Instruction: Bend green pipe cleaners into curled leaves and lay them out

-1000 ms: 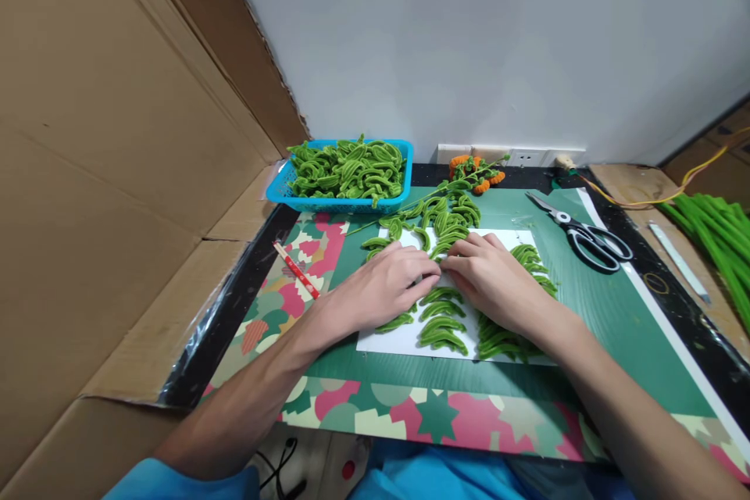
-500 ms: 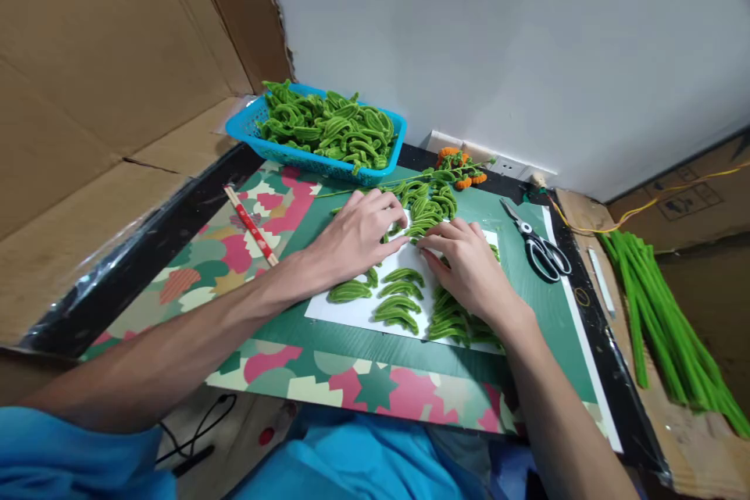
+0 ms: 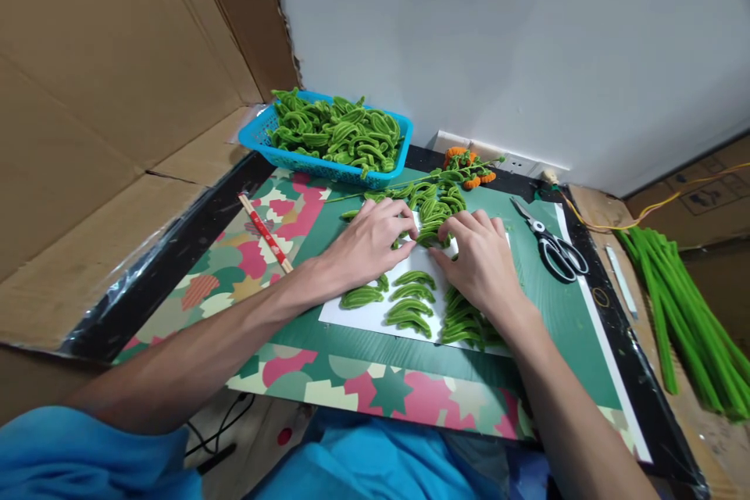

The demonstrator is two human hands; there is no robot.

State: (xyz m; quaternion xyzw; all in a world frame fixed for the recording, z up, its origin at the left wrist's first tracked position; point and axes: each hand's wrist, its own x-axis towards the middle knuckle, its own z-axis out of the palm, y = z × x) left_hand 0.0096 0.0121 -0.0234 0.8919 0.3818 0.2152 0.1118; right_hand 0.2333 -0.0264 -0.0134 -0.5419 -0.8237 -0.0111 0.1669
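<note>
My left hand (image 3: 380, 241) bends over the white sheet (image 3: 351, 316), thumb and fingertips pinched close together. Facing it, my right hand (image 3: 480, 256) also has its thumb and forefinger curled inward, a short gap from the left fingertips. Whatever the two pinches hold is too small or hidden to make out. Just beyond the fingertips lies a pile of green fuzzy chenille leaf shapes (image 3: 434, 211). Nearer to me, curved green chenille pieces (image 3: 413, 291) lie in a column on the sheet, with more (image 3: 462, 320) partly under my right hand and a leaf (image 3: 360, 297) below my left wrist.
A blue basket (image 3: 328, 166) heaped with green pieces stands at the back. Orange chenille flowers (image 3: 469, 172) on a green stem lie by the wall. Scissors (image 3: 551, 242) and green chenille stems (image 3: 685, 320) are at right; wrapped chopsticks (image 3: 265, 233) lie at left.
My right fingertips have drawn slightly away from the left ones, opening a wider gap. The whole view has shifted a little, so everything sits farther right.
</note>
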